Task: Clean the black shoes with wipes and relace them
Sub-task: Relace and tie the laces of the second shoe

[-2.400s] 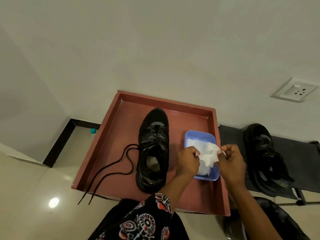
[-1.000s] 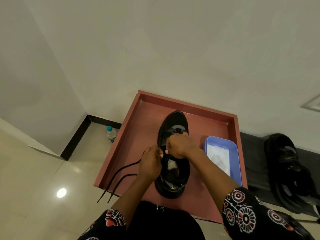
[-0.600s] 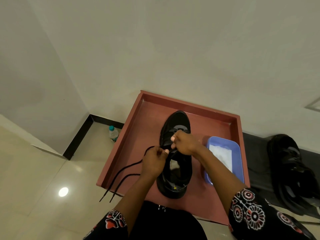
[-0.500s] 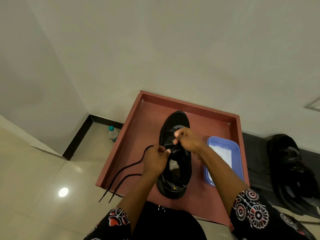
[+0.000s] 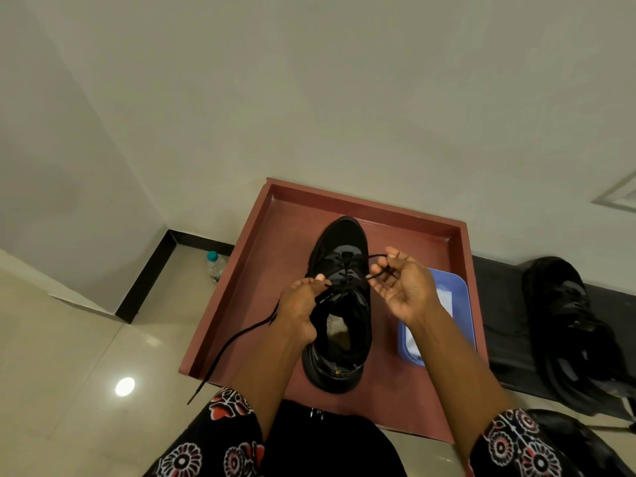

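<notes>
Over shoe (image 5: 339,304), both hands pinching lace (image 5: 237,339)

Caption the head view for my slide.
Both hands, left and right, pull the lace through a black shoe on a red tray.

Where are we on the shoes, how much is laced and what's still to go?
Done: lace crosses the lower eyelets of the shoe on the tray.
In hand: left hand and right hand each pinch a lace end at mid-eyelets; the left end trails off the tray.
Left: upper eyelets are unlaced. The second shoe sits on the mat; its state is unclear. Wipes remain in the blue tub.
</notes>
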